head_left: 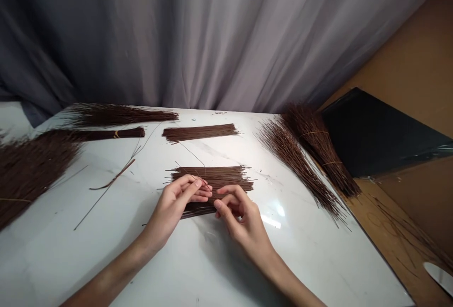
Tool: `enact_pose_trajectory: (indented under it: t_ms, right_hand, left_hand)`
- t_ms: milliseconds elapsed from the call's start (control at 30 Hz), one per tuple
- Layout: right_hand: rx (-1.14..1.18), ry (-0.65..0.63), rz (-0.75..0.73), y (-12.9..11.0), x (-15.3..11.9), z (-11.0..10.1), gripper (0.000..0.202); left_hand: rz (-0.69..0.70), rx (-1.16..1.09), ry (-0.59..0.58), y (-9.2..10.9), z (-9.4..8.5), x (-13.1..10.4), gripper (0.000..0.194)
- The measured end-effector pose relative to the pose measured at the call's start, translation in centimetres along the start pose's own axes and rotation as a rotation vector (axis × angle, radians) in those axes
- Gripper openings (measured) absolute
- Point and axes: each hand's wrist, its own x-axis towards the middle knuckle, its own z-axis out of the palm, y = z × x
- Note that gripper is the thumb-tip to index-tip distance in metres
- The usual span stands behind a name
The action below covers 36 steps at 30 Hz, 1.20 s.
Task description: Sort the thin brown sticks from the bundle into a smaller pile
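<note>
My left hand (182,196) is closed in a pinch on a thin brown twig (193,152), which rises from the fingertips, bends and slants up to the left. My right hand (239,210) is just beside it, fingers curled, with a gap between thumb and forefinger and nothing visible in it. Beneath both hands lies a flat pile of trimmed brown twigs (219,174), set side by side on the white table (170,269). Farther back is a smaller row of cut twigs (201,131). The hands hide the near part of the pile.
To the left lie a loose twig bunch (123,114), a tied bundle (130,132), a large bushy bundle (31,170) and a few stray twigs (113,179). On the right are a loose bunch (300,165) and a tied bundle (322,151). A grey curtain (212,33) hangs behind.
</note>
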Motion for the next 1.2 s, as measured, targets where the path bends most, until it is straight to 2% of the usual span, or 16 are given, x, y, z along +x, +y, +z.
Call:
enact_pose_trajectory:
  t_ms: [67,300,567,900,1067,1200]
  right_hand:
    - [-0.015,-0.013,0.018,-0.2,0.0,-0.2,0.024]
    - [-0.039,-0.071,0.079,-0.2,-0.2,-0.5,0.028]
    - [0.04,-0.069,0.126,-0.2,0.2,-0.9,0.03]
    - [0.071,-0.073,0.132,-0.8,0.1,-1.0,0.031]
    - [0.05,-0.056,0.14,-0.6,-0.1,-1.4,0.032]
    - [0.056,-0.062,0.153,-0.6,-0.1,-1.6,0.033]
  left_hand:
    - [0.033,0.074,-0.004,0.0,-0.4,0.2,0.03]
    - [0.053,0.167,-0.14,-0.4,-1.3,0.8,0.031]
    - [0.095,0.217,-0.148,-0.8,-1.1,1.0,0.029]
    - [0.085,0.151,-0.08,-0.5,-0.7,0.9,0.027]
    - [0.08,0.143,0.047,0.1,-2.7,1.7,0.028]
    - [0.034,0.096,0.024,0.6,-3.8,2.2,0.031]
